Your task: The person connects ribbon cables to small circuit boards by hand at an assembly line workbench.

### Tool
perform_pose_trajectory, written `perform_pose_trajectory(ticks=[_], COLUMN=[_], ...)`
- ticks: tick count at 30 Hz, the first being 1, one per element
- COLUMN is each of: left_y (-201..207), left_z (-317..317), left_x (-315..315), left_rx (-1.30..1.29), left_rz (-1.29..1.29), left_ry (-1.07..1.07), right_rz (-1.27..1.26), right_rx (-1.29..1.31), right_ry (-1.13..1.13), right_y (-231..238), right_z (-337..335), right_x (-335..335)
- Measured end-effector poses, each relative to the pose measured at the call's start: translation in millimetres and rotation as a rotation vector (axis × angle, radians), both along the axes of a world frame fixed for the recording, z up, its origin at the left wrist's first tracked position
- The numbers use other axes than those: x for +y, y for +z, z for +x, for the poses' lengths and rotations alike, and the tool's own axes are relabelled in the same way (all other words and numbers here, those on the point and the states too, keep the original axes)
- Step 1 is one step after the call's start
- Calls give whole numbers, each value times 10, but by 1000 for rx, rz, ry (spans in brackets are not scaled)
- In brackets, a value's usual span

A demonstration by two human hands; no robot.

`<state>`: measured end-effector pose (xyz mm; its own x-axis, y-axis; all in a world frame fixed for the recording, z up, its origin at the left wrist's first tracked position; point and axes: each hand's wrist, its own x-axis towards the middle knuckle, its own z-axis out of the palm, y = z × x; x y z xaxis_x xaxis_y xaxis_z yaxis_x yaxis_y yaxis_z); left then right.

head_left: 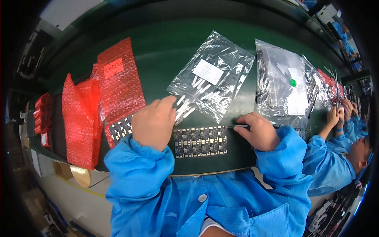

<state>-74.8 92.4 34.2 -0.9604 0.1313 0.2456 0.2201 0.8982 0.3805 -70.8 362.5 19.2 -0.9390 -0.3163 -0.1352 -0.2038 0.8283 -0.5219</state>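
On the table in front of me lies a dark circuit board panel (200,142) with rows of small white and gold parts. My right hand (258,130) pinches slim metal tweezers (242,126), whose tip reaches the panel's upper right corner. Beyond the panel's left end, my left hand (154,121) is closed, its fingers curled by the mouth of a clear plastic bag (233,79). White strips (185,108) spill from that bag beside its fingertips; whether it grips one is hidden. A second circuit board panel (120,129) shows partly behind my left wrist.
Red bubble wrap bags (121,87) lie at the left, one crumpled bag (82,122) near the edge. Another clear bag (276,75) of dark parts rests at the right. Farther right, a person in a blue sleeve (329,158) works at the same green table (166,47).
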Motion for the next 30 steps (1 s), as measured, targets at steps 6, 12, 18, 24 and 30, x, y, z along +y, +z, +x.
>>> perform_pose_trajectory(ticks=[6,12,18,24,30], left_y=[538,954,445,-249,-647], left_z=[332,515,395,367,335], left_x=[-224,-241,159,428,521], left_rx=[-308,-262,-57,5,29], left_rz=[754,447,396,329,218], left_ry=[-42,-782,-681,-392,-442], right_rz=[-38,-442,-445,-231,-110], right_rx=[-20,438,192,-157,-243], right_ry=[-9,423,498,-53,-64], right_y=[236,907,581,113,-187], right_z=[32,127,161,-19,-45], right_x=[122,-282,-465,-339,-321])
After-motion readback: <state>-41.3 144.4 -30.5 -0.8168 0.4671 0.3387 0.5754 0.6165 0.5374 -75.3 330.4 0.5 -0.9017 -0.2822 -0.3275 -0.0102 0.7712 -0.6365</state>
